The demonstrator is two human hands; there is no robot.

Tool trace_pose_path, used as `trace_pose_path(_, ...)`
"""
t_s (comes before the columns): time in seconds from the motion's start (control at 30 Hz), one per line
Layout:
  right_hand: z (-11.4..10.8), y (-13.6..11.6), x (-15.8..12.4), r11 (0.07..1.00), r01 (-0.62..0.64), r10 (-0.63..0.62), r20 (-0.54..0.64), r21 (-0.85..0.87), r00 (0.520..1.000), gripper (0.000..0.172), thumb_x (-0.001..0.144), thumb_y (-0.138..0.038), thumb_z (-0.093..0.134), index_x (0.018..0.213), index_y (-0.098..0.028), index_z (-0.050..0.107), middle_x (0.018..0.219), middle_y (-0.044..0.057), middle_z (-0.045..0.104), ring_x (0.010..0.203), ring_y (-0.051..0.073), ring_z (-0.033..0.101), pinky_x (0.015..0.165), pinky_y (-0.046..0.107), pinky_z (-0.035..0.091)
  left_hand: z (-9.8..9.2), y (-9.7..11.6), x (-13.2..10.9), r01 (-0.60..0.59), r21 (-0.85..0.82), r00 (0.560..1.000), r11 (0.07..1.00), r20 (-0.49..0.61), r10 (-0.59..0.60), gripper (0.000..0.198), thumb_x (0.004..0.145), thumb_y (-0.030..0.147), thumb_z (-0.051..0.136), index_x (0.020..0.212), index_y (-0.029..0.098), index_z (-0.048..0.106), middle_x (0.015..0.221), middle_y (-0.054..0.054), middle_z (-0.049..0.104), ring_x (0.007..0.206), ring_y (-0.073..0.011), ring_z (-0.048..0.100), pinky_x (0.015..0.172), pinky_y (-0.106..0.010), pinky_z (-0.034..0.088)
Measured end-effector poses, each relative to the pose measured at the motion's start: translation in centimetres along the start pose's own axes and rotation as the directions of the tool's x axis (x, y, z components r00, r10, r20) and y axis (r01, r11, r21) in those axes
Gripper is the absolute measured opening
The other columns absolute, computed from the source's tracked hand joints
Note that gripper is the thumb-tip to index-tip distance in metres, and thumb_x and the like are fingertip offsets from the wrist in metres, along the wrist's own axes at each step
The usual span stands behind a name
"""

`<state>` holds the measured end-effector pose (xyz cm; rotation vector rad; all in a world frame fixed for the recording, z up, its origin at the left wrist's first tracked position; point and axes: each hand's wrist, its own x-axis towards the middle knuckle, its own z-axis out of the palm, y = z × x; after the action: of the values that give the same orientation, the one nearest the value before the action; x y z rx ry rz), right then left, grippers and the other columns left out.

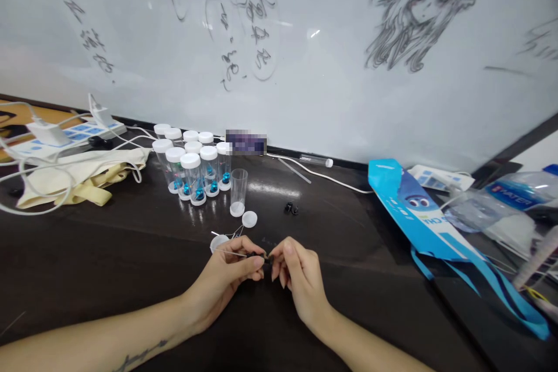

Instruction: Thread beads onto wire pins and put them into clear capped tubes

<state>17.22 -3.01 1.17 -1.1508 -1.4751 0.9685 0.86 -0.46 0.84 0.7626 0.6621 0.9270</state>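
My left hand [231, 267] is closed in a pinch around a small black piece [269, 258], whose exact kind is too small to make out. A thin pale stick or cord [233, 253] runs from it across the fingers. My right hand [303, 273] pinches the same piece from the other side, fingertips nearly meeting the left ones. Just beyond stand an uncapped clear tube [239, 189] and a loose white cap [249, 220]. Another white lid [218, 242] is partly hidden behind my left hand. Small shiny black pieces [291, 208] lie further right.
Several white-capped clear tubes [190, 177] with blue shiny contents stand at left-centre. A cream cloth bag [82, 171], cables and a power strip [70, 138] lie left. A blue bag [407, 209] and a water bottle [518, 192] are right. A whiteboard [305, 93] rises behind.
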Motion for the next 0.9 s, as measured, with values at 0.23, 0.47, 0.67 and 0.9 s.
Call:
trace_pose_path(0.23,-0.03,-0.08,0.5,0.999,-0.032,0.035,-0.063,0.044,0.997,0.04,0.101,-0.044,0.033,0.087,-0.016,0.059,0.053,-0.004,0.05,0.044,0.008,0.043,0.043,0.019,0.031,-0.08,-0.23,0.04,0.013,0.006,1.0,1.0,-0.013,-0.013,0.012,0.073,0.017,0.079,0.081,0.015,0.071,0.066,0.0,0.066,0.06,-0.0067,0.057,0.061,-0.016,0.045)
trace_pose_path(0.47,-0.23,-0.02,0.22,1.0,0.008,-0.008,0.007,-0.007,1.0,0.044,0.101,-0.044,0.034,0.079,-0.017,0.059,0.054,-0.002,0.051,0.045,0.008,0.043,0.043,0.019,0.03,0.03,-0.11,-0.03,0.003,0.034,0.999,0.999,-0.035,-0.002,0.012,0.071,0.017,0.08,0.081,0.016,0.072,0.067,0.0,0.065,0.061,-0.0078,0.057,0.06,-0.016,0.046)
trace_pose_path(0.67,-0.14,-0.1,0.17,0.999,0.019,-0.019,0.01,-0.029,1.0,0.044,0.101,-0.043,0.034,0.075,-0.017,0.057,0.053,-0.002,0.052,0.043,0.008,0.043,0.043,0.019,0.031,0.23,0.01,-0.13,-0.005,0.034,0.999,0.999,-0.044,0.007,0.014,0.069,0.019,0.082,0.078,0.015,0.072,0.067,0.0,0.064,0.06,-0.0086,0.056,0.06,-0.017,0.046)
trace_pose_path(0.9,-0.14,-0.07,0.27,1.0,-0.004,0.003,-0.031,-0.003,1.0,0.038,0.102,-0.041,0.033,0.087,-0.017,0.058,0.054,-0.003,0.052,0.046,0.009,0.046,0.045,0.019,0.033,-0.05,-0.13,-0.03,0.021,0.004,0.999,1.0,-0.028,-0.021,0.013,0.071,0.018,0.08,0.081,0.016,0.071,0.065,0.0,0.065,0.059,-0.0071,0.055,0.061,-0.016,0.045)
